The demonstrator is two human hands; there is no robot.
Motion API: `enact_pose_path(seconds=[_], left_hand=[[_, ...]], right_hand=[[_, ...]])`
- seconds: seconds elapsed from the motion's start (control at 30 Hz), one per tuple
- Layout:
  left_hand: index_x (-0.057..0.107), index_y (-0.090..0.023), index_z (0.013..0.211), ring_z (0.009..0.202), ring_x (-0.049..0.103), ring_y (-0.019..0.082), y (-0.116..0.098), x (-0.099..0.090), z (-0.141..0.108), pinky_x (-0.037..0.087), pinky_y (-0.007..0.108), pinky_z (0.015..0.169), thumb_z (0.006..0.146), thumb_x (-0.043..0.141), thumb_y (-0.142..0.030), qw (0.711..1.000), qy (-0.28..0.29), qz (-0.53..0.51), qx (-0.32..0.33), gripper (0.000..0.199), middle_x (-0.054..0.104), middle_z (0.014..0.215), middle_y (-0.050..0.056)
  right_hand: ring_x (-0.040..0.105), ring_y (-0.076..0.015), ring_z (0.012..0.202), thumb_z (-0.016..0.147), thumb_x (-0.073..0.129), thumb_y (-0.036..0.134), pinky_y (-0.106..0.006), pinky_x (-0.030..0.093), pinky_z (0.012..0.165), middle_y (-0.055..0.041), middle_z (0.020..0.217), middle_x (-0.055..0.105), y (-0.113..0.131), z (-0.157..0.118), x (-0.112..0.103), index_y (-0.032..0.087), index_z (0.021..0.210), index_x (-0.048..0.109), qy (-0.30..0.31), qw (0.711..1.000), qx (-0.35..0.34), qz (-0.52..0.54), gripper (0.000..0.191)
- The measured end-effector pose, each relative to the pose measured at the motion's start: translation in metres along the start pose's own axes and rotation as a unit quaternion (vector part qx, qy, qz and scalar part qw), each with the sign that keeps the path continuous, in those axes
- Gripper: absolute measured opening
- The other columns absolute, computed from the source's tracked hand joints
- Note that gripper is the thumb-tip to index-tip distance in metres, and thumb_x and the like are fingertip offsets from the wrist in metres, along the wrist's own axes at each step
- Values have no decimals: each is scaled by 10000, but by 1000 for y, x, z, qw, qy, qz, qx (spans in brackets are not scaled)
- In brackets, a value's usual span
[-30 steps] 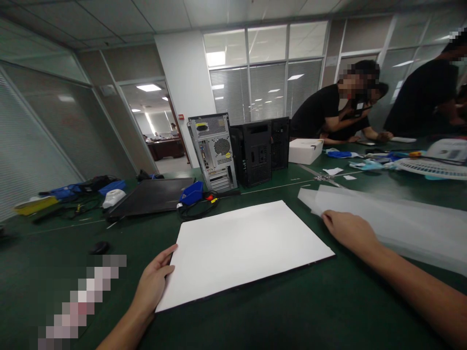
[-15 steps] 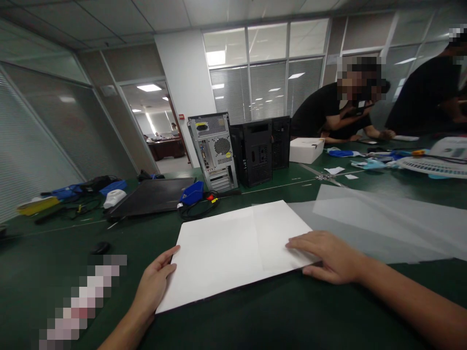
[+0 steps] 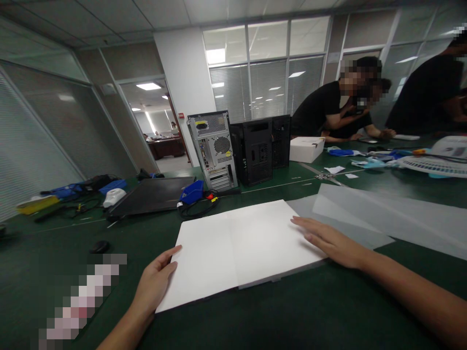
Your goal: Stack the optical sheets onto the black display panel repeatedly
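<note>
A white rectangular sheet or thin board (image 3: 204, 257) lies in front of me. My left hand (image 3: 155, 282) grips its left edge, with thumb and forefinger at the rim and the other fingers mostly hidden. A translucent film (image 3: 266, 253) covers the right part of the white sheet and sticks out slightly past its front edge. My right hand (image 3: 333, 240) rests flat at the right side, fingers stretched out over the film. More translucent sheets (image 3: 394, 218) lie to the right of the white one, partly overlapping.
Computer cases (image 3: 215, 150) stand at the back of the green table (image 3: 292, 311). A dark flat panel (image 3: 153, 194) and a blue object with a cable (image 3: 191, 193) lie left of them. Behind a white box (image 3: 306, 149), people (image 3: 321, 112) lean over the table.
The film has slid left across the white sheet, so it covers more of it and overhangs the front edge. My right hand has shifted slightly right and away; my left hand stays put.
</note>
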State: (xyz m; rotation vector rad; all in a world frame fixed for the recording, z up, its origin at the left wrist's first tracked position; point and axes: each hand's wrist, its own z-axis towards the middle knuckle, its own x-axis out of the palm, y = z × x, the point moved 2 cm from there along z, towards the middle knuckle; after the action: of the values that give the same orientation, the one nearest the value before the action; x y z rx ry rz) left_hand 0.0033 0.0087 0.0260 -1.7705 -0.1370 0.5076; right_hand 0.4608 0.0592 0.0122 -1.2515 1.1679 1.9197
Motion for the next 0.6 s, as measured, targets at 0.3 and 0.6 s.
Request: enact_pose_path(seconds=[0.3,0.6], left_hand=[[664,-166,1143,665,634,143,3,-2,4,473,240,562,676,624,-178,1000,4,-23,10,469,680,1178,72],[664,-162,1133,659,636,148,9,-2,9,439,233,505,668,636,-203,1000,7,-19,18,468,675,1192,75]], right_hand=[[483,-311,1196,879,313,649,-539,378,1007,-94,1316,522,-15,4,6,231,1285,545,-67,985,105,-124,628],[482,-266,1205,915,309,578,-497,369,1035,-58,1312,530,-6,6,-8,232,1281,546,-92,994,63,-23,557]])
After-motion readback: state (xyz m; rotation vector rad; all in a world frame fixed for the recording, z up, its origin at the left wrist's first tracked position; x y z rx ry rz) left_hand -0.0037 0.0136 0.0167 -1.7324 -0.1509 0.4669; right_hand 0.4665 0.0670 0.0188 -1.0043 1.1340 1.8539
